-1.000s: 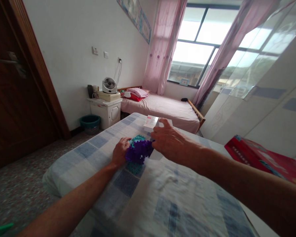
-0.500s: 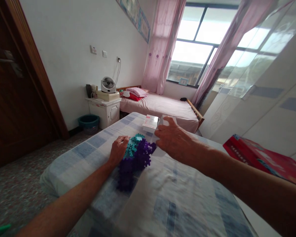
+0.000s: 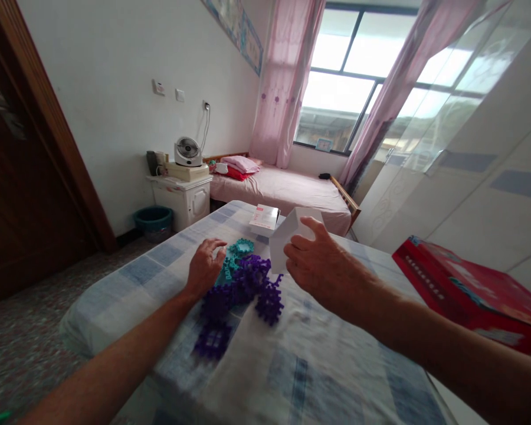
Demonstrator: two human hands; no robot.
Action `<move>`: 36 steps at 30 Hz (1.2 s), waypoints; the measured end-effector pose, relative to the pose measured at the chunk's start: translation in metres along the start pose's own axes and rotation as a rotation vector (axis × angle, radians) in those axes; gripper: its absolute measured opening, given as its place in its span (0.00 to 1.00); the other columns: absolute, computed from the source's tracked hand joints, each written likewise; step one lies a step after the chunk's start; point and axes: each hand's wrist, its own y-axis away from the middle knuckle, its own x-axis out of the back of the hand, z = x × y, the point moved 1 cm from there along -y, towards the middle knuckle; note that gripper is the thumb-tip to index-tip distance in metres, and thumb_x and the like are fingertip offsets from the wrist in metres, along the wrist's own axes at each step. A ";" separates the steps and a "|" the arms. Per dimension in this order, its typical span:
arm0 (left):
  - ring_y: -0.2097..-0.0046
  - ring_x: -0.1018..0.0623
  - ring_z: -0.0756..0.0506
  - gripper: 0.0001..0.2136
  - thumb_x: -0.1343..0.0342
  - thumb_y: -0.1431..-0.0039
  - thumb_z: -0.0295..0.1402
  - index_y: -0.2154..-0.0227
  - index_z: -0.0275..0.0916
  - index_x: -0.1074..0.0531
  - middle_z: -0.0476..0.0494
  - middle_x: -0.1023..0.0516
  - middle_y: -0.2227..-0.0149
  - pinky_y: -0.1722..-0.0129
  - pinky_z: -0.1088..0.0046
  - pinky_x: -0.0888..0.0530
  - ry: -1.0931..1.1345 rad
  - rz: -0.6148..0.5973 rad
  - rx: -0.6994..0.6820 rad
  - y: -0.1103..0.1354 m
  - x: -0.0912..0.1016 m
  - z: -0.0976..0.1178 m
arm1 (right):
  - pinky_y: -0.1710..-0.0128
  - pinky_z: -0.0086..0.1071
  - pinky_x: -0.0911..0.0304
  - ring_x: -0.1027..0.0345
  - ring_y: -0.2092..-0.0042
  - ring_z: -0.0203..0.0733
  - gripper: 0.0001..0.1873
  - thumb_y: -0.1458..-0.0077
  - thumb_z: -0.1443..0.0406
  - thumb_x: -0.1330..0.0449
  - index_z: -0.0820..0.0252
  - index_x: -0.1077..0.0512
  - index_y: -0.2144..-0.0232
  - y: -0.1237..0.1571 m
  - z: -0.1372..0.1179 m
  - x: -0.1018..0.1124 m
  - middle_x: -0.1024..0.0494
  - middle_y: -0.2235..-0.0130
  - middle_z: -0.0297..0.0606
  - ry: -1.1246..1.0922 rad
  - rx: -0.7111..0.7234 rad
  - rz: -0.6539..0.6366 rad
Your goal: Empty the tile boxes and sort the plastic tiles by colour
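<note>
White box is gripped by the right hand; left hand is held unclenched beside teal pieces; purple pieces could be scattered if clipped by the box.

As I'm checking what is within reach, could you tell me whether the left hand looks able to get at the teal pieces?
Probably yes: the left hand looks empty and is close beside the teal pieces, with nothing visible between them; the purple pieces crowd their right side.
</note>
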 end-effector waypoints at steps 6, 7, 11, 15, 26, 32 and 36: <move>0.39 0.39 0.37 0.26 0.41 0.54 0.43 0.49 0.46 0.32 0.42 0.35 0.42 0.41 0.56 0.41 -0.175 -0.435 -0.331 0.003 0.045 0.039 | 0.45 0.50 0.58 0.37 0.62 0.43 0.12 0.51 0.77 0.46 0.57 0.27 0.75 0.031 0.014 -0.010 0.28 0.70 0.37 0.000 -0.143 -0.067; 0.36 0.44 0.35 0.33 0.37 0.59 0.44 0.46 0.51 0.35 0.45 0.40 0.38 0.40 0.54 0.43 -0.187 -0.605 -0.363 0.009 0.053 0.043 | 0.46 0.48 0.56 0.37 0.61 0.43 0.11 0.50 0.76 0.46 0.58 0.27 0.73 0.039 0.019 -0.014 0.27 0.69 0.37 -0.015 -0.214 -0.059; 0.35 0.51 0.30 0.51 0.30 0.77 0.45 0.42 0.58 0.43 0.45 0.47 0.35 0.40 0.46 0.51 -0.252 -0.879 -0.398 0.035 0.065 0.037 | 0.58 0.40 0.48 0.37 0.61 0.44 0.10 0.43 0.68 0.47 0.58 0.28 0.72 0.068 0.033 -0.038 0.27 0.68 0.38 -0.124 -0.563 -0.051; 0.34 0.54 0.30 0.53 0.30 0.74 0.45 0.39 0.56 0.48 0.44 0.53 0.34 0.39 0.45 0.54 -0.354 -0.833 -0.447 0.049 0.056 0.025 | 0.64 0.33 0.44 0.35 0.61 0.42 0.13 0.41 0.64 0.50 0.58 0.27 0.73 0.083 0.027 -0.080 0.26 0.69 0.38 -0.220 -0.794 -0.059; 0.38 0.40 0.38 0.25 0.51 0.44 0.49 0.47 0.41 0.32 0.38 0.35 0.41 0.39 0.57 0.43 -0.257 -0.461 -0.284 -0.020 0.015 0.023 | 0.75 0.25 0.47 0.30 0.71 0.34 0.14 0.44 0.72 0.53 0.61 0.29 0.74 0.090 -0.001 -0.121 0.26 0.70 0.37 -0.486 -0.863 -0.259; 0.47 0.28 0.40 0.25 0.56 0.45 0.49 0.56 0.35 0.27 0.37 0.25 0.51 0.45 0.63 0.34 -0.182 -0.294 -0.032 -0.040 -0.013 -0.026 | 0.70 0.28 0.45 0.29 0.65 0.39 0.09 0.46 0.69 0.50 0.60 0.29 0.70 0.046 0.024 -0.152 0.25 0.65 0.39 -0.440 -1.058 -0.151; 0.49 0.27 0.41 0.23 0.57 0.45 0.47 0.58 0.35 0.26 0.38 0.24 0.53 0.46 0.63 0.33 -0.269 -0.265 -0.037 -0.035 -0.015 -0.047 | 0.66 0.30 0.42 0.29 0.61 0.42 0.10 0.48 0.69 0.49 0.62 0.28 0.67 -0.001 0.048 -0.190 0.25 0.61 0.43 -0.522 -1.230 -0.148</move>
